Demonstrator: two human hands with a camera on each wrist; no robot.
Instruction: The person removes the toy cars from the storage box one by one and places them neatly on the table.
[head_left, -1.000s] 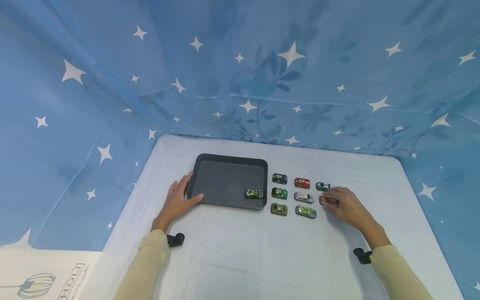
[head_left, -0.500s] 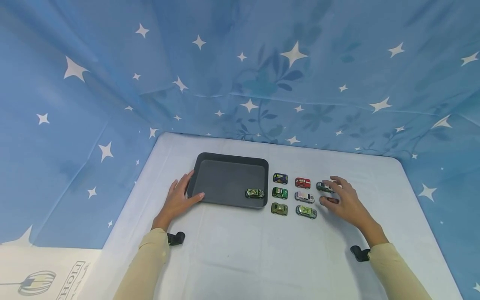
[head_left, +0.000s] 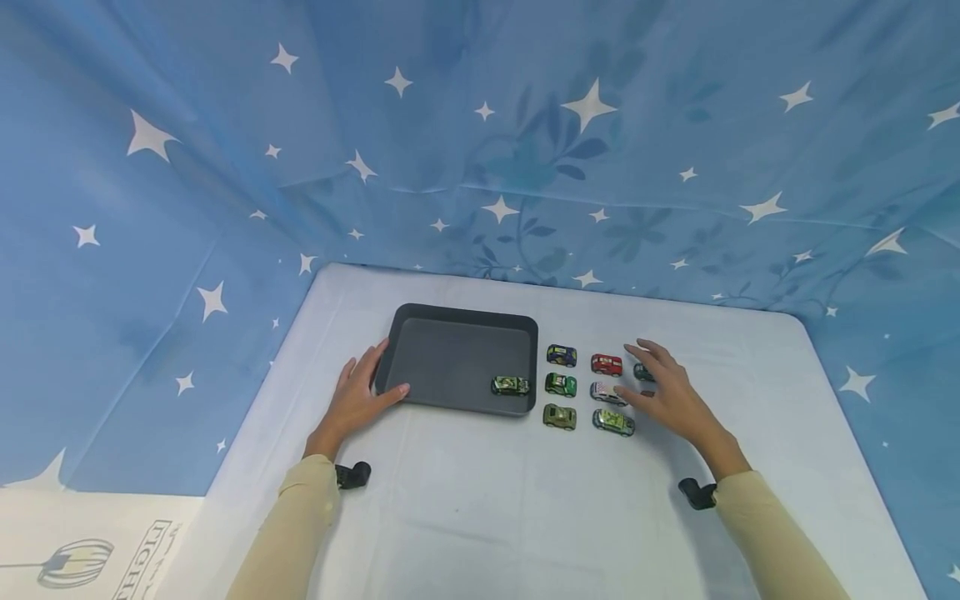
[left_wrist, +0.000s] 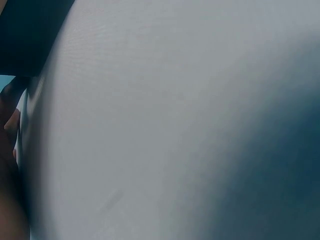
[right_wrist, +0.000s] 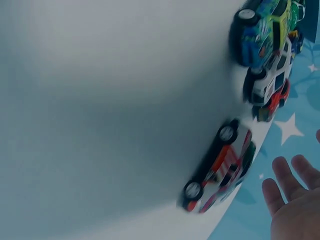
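My left hand [head_left: 358, 402] rests with fairly straight fingers along the left rim of a dark grey tray [head_left: 457, 350], its thumb at the near edge. One green patterned toy car [head_left: 510, 385] sits in the tray's near right corner. My right hand [head_left: 671, 400] hovers over the rightmost cars with fingers spread and nothing in them, its fingertips near the red toy car [head_left: 606, 365] and the white toy car [head_left: 604, 392]. It partly hides a dark green toy car [head_left: 642, 372] and a brownish one. In the right wrist view, a red-striped toy car [right_wrist: 222, 170] stands below the fingers.
Between tray and right hand stand a blue toy car [head_left: 561, 356], a green toy car [head_left: 560, 384], an olive toy car [head_left: 559, 417] and a yellow-green toy car [head_left: 613, 422]. A white cloth [head_left: 465, 508] covers the table; a blue starry curtain [head_left: 450, 167] hangs behind.
My right hand has come off the brown car, spread its fingers and moved left toward the middle column of cars. The left hand and the tray hold still.
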